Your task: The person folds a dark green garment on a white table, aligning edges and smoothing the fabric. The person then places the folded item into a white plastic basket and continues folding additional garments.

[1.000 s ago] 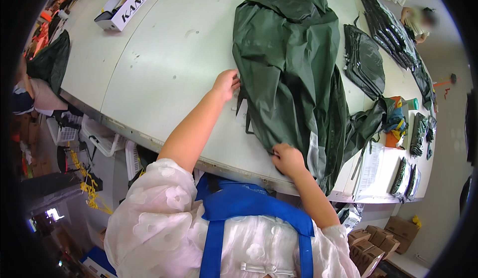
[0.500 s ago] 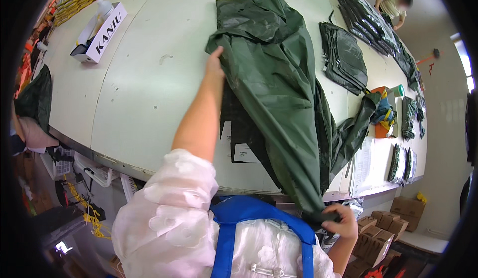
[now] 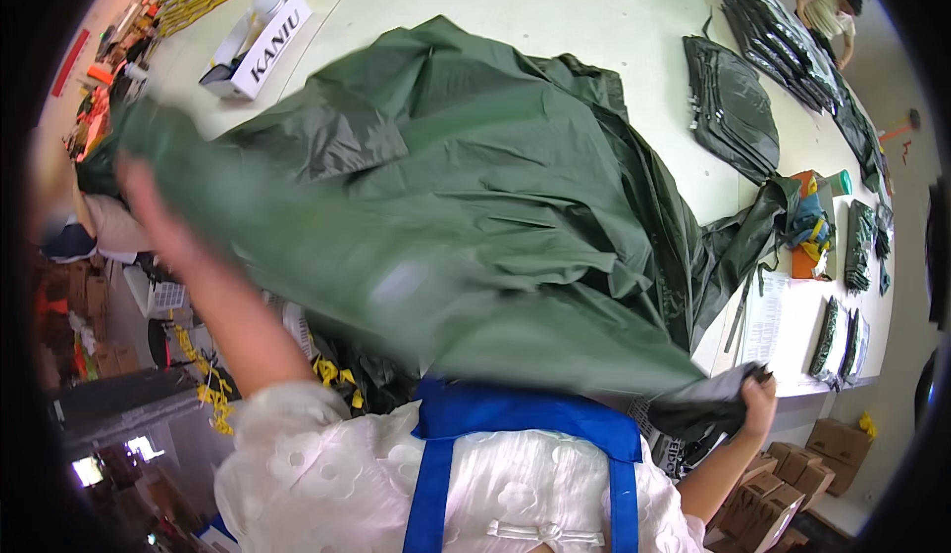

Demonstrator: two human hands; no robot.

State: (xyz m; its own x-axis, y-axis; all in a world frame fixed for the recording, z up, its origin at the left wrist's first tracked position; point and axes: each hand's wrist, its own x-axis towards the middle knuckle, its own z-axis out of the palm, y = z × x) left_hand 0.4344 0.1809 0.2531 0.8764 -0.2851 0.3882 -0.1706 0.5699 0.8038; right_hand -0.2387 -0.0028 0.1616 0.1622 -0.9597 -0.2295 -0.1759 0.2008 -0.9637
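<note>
Right fingers are gripping green fabric, and uneven pulling could be risking slippage at left fingers, whose hold blur is hiding.

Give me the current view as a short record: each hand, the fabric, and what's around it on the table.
Left hand: at the fabric's left edge, motion-blurred, grip unclear
Right hand: closed on the fabric's near right corner
Green fabric: spread between both hands, creased, near edge blurred
White table: under the fabric
Upper left: white open box holding a bottle
Right: dark folded stack, orange box
</note>
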